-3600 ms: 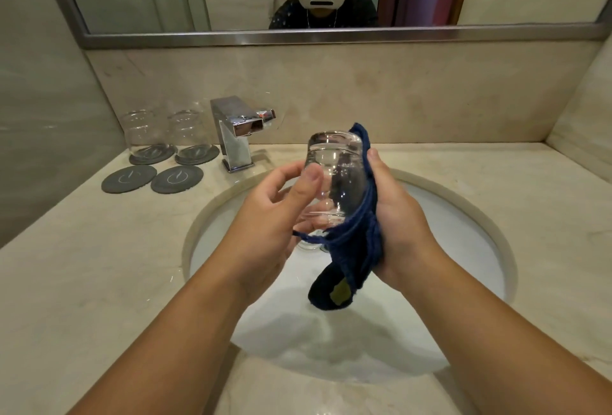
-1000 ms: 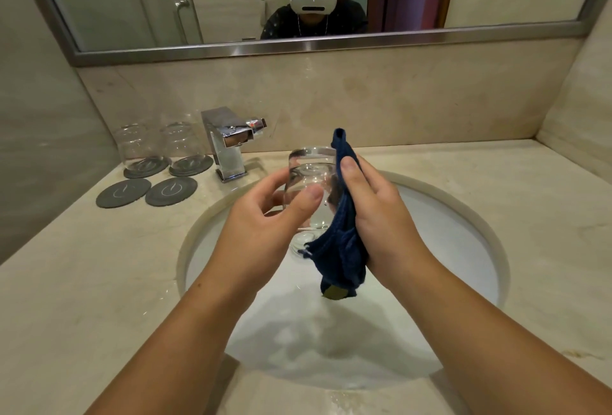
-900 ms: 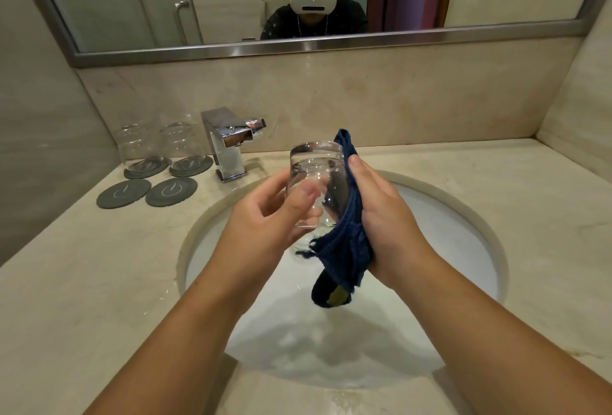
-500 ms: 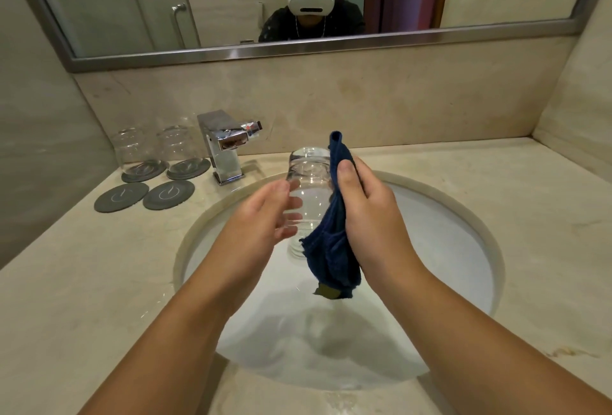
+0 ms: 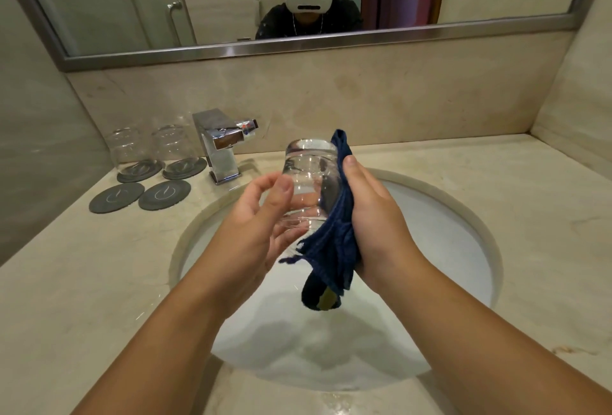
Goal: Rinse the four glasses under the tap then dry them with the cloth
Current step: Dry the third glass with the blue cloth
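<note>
Closing again on the glass (image 5: pixel 309 179) with the left hand (image 5: pixel 255 226) fingers (image 5: pixel 282 194), holding it above the sink (image 5: pixel 470 212); gripping the cloth (image 5: pixel 331 249) against its side with the right hand (image 5: pixel 376 219); likely still drying it.

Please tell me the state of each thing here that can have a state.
Held glass: gripped by left hand, above the sink.
Cloth: pressed on the glass by right hand.
Tap: no water running.
Two back glasses: each standing on a coaster.
Two front coasters: bare.
</note>
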Available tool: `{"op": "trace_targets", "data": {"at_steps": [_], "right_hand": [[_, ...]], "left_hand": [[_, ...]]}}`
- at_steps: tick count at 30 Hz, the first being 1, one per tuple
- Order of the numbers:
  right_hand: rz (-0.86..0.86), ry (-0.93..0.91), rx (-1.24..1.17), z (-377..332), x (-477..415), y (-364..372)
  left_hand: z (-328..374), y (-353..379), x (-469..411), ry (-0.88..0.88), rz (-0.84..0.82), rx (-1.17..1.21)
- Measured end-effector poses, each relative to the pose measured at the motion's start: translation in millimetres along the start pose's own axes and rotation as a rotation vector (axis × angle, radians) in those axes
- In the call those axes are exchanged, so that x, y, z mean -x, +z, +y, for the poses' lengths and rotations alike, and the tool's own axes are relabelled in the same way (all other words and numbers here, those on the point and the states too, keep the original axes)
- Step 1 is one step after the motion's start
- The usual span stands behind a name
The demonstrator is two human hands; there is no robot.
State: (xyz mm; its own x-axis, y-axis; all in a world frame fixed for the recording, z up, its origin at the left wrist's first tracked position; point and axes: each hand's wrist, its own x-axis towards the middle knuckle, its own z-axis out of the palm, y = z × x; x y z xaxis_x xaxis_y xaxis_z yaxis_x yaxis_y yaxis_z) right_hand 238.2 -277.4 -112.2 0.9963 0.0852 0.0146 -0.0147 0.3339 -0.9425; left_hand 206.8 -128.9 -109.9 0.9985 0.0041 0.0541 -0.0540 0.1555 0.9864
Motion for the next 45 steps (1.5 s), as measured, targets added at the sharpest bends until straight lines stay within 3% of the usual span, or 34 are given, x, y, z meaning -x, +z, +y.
{"op": "trace_targets", "data": {"at_steps": [5,8,12,16,22,29,32,37,41,45], "right_hand": [[0.036,-0.183,0.184,1,0,-1],[0.01,-0.293,0.321,-1,2,-2],[-0.036,-0.375,0.399,4,2,-3],[0.01,-0.292,0.287,3,-1,-2],[0.026,0.022,-0.009,-1,-1,1],[0.054,-0.249,0.225,-1,3,0],[0.011,-0.353,0.35,0,5,-1],[-0.03,-0.48,0.441,5,3,-2],[-0.005,-0.405,0.329,5,0,-1],[0.025,-0.209,0.133,-2,3,3]], "left_hand": [[-5,-4,-5,0.056,0.06,-0.285],[-4,-3,-5,0.038,0.101,-0.251],[-5,0,1,0.069,0.03,-0.334],[-1,-1,3,0.121,0.005,-0.268],[-3,-2,1,0.037,-0.005,-0.006],[-7,-3,-8,0.084,0.089,-0.201],[-6,-1,-9,0.087,0.143,-0.161],[-3,2,3,0.14,0.082,-0.327],[-1,2,4,0.161,0.06,-0.231],[-1,3,3,0.05,0.002,-0.012]]}}
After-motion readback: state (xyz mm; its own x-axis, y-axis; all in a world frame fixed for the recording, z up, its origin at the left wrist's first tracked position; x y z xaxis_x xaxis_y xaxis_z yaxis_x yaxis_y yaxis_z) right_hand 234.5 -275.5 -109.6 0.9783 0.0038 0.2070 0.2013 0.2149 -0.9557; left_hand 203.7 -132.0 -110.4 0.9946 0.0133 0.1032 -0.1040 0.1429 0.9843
